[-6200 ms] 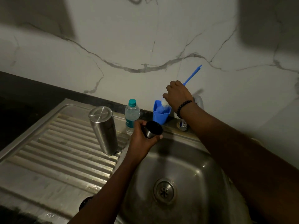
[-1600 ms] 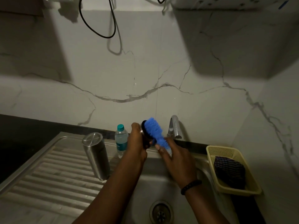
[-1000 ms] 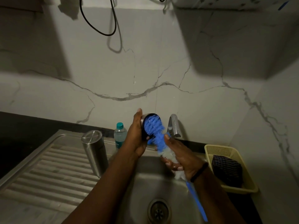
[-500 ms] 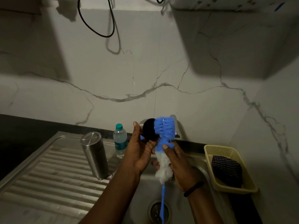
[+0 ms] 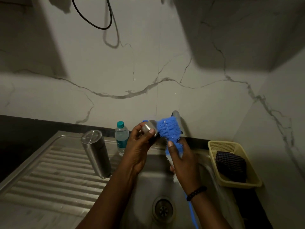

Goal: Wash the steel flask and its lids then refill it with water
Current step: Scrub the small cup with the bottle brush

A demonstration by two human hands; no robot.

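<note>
My left hand (image 5: 138,149) grips a small steel lid (image 5: 148,128) above the sink basin (image 5: 148,179), its steel outside turned toward me. My right hand (image 5: 183,161) holds a blue bottle brush (image 5: 170,131) just below its bristle head, which presses against the lid's right side. The brush's blue handle runs down past my wrist. The steel flask (image 5: 96,152) stands on the ribbed drainboard (image 5: 49,176), left of my hands.
A small plastic water bottle (image 5: 121,138) with a teal cap stands behind the flask. The tap (image 5: 176,115) rises behind the brush. A yellow basket (image 5: 234,162) with a dark cloth sits right of the sink. The drain (image 5: 163,209) lies below my hands.
The lid has been turned in my left hand, so its steel outside now shows instead of its dark inside. The brush head stays against it.
</note>
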